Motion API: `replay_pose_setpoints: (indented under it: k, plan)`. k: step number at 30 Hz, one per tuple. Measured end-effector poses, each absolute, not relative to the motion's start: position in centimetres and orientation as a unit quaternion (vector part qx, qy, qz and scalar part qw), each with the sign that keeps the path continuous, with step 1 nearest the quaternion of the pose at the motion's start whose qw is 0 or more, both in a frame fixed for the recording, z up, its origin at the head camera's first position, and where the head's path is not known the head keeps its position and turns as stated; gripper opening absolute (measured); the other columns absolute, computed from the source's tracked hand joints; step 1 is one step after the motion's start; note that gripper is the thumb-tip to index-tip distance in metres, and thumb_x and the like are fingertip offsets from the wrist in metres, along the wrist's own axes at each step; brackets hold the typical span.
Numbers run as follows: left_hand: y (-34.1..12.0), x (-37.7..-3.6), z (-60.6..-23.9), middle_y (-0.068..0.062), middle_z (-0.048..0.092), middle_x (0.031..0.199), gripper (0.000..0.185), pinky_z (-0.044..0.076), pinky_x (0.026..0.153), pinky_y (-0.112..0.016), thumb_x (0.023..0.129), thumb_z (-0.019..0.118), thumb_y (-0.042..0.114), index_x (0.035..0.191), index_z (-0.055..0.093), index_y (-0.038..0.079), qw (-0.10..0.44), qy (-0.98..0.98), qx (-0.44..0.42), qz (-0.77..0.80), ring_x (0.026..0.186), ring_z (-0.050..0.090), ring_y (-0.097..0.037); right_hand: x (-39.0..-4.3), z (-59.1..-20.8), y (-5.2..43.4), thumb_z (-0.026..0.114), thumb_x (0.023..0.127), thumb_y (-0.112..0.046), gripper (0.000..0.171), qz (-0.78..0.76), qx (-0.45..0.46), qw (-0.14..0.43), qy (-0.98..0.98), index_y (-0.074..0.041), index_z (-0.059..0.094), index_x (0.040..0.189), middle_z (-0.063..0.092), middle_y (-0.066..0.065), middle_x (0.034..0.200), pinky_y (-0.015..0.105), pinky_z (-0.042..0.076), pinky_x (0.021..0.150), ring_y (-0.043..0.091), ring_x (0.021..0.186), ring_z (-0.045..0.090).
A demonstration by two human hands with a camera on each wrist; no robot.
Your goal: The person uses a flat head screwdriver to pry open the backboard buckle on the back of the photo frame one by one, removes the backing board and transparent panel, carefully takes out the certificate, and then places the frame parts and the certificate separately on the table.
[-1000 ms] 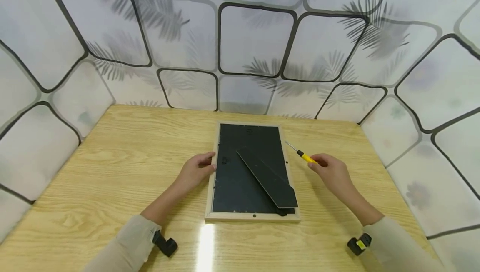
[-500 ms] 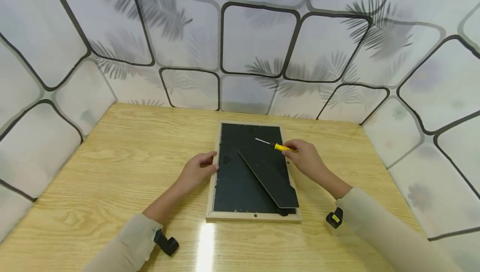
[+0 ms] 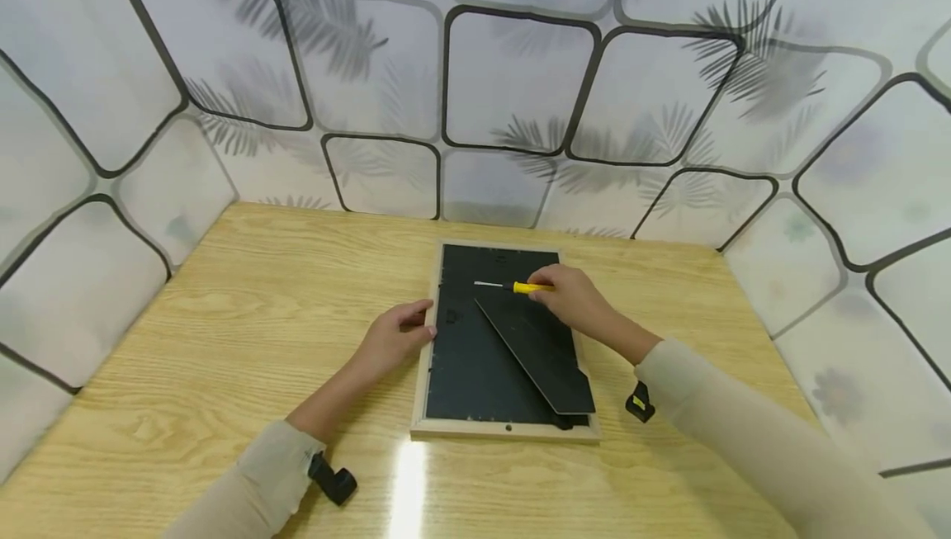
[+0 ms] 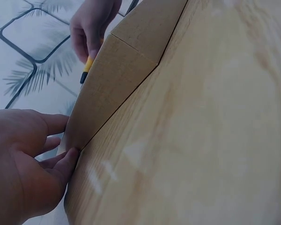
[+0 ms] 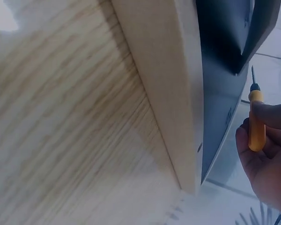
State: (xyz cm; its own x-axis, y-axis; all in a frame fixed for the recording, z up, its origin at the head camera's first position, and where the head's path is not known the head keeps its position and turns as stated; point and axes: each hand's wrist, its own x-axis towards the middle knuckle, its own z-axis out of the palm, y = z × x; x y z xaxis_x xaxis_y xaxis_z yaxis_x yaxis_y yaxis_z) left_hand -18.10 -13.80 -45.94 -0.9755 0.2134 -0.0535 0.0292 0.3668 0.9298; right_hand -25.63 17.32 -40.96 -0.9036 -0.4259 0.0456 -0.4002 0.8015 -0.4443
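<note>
A picture frame lies face down, its light wooden rim [image 3: 505, 432] around a black backing board [image 3: 468, 382]. A black easel stand [image 3: 535, 357] slants across the board, its wide end near the lower right corner. My left hand [image 3: 394, 337] rests at the frame's left edge, index finger and thumb spread apart and touching the rim. Over the upper right of the board, my right hand [image 3: 572, 298] pinches the yellow handle of a screwdriver [image 3: 523, 287], its metal tip pointing left. In the right wrist view the screwdriver [image 5: 256, 117] sits between thumb and fingers.
The frame lies on a wood-grain table [image 3: 297, 275], with table surface on both sides and in front. Patterned fabric walls [image 3: 513, 77] stand behind and at both sides. A black camera is worn on each sleeve cuff.
My right hand has moved left with the screwdriver, from beside the frame to over its upper part. The screwdriver has turned nearly level. My left hand stays at the left edge.
</note>
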Motion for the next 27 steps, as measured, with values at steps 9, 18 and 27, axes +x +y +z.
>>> replay_pose_setpoints:
  k: [9, 18, 27]
  plan:
    - [-13.6, -18.4, -46.3, -0.021, 0.055, 0.142, 0.062, 0.048, 0.107, -0.048, 0.098, 0.066, 0.017, 0.153, 0.042, 0.004, 0.082, 0.822, 0.067, 0.559, 0.13, 0.054, -0.035, -26.2, -41.6, 15.2, 0.071, 0.095, -0.016, 0.019, -0.208, -0.253, 0.038, 0.944, -0.006, 0.074, 0.112, 0.071, 0.009, 0.109, 0.042, 0.056, 0.086, 0.024, 0.095, 0.065]
    - [-13.7, -18.3, -46.2, -0.022, 0.056, 0.14, 0.062, 0.048, 0.106, -0.048, 0.098, 0.066, 0.016, 0.153, 0.041, 0.001, 0.078, 0.828, 0.072, 0.551, 0.128, 0.056, -0.035, -26.2, -41.4, 13.5, 0.07, 0.096, -0.017, 0.021, -0.198, -0.26, 0.051, 0.944, -0.007, 0.073, 0.114, 0.07, 0.008, 0.109, 0.041, 0.056, 0.087, 0.023, 0.096, 0.065]
    - [-13.6, -18.4, -46.3, -0.021, 0.056, 0.139, 0.062, 0.048, 0.107, -0.047, 0.099, 0.065, 0.016, 0.154, 0.04, 0.001, 0.083, 0.829, 0.07, 0.549, 0.127, 0.057, -0.034, -26.9, -41.6, 12.7, 0.071, 0.095, -0.016, 0.02, -0.193, -0.273, 0.044, 0.942, -0.007, 0.074, 0.113, 0.07, 0.008, 0.109, 0.041, 0.056, 0.087, 0.023, 0.096, 0.066]
